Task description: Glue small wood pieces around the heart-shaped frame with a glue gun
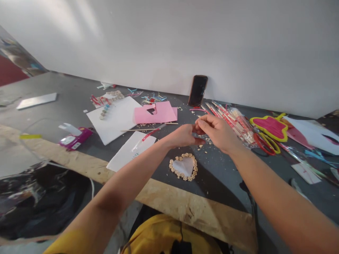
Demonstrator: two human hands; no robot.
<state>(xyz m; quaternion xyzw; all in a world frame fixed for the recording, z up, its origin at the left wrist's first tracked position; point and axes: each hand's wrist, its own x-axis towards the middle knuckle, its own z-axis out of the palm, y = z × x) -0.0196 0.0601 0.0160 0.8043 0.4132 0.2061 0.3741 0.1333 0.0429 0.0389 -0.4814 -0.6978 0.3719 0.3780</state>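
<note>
My left hand (182, 135) and my right hand (215, 131) meet above the dark table (66, 102), fingertips pinched together on something small and reddish; what it is I cannot make out. Just below them lies a white paper heart (184, 165) rimmed with small beige pieces. Loose beige crumbs (208, 141) are scattered under my hands. A bundle of red and white sticks in clear wrap (233, 118) lies to the right of my right hand.
A phone (197, 90) leans on the wall. Pink paper (155, 113), white sheets (116, 118), a purple box (75, 138), red-and-yellow scissors (267, 143) and a pink and yellow star shape (270, 127) lie around. A wooden edge (185, 204) runs along the table front.
</note>
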